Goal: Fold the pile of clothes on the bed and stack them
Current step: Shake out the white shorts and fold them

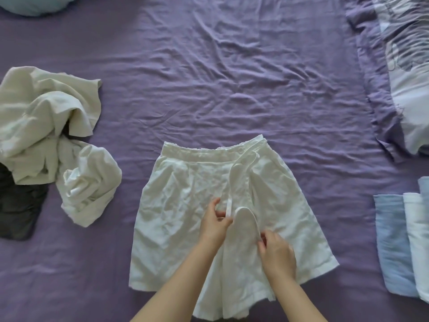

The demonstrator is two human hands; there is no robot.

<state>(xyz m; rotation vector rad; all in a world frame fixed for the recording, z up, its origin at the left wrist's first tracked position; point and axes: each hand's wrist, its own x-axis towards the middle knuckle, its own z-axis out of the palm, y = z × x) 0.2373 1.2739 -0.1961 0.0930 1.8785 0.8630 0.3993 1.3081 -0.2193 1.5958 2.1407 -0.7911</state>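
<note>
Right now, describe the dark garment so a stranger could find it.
Start at the purple bed sheet and go to the unfolded pile at its left edge. The dark garment lies crumpled under the pile's near side, the only near-black piece among pale ones.

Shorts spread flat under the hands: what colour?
White shorts, with a matching white belt; seen in the head view.

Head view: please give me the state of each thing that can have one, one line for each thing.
white shorts: spread flat on the bed, not yet folded
belt: attached at the waist, looped over the shorts, held by both hands
left hand: pinches the belt
right hand: pinches the belt
pile of clothes: crumpled, unfolded
blue folded clothes: folded, lying side by side
purple sheet: wrinkled
</note>
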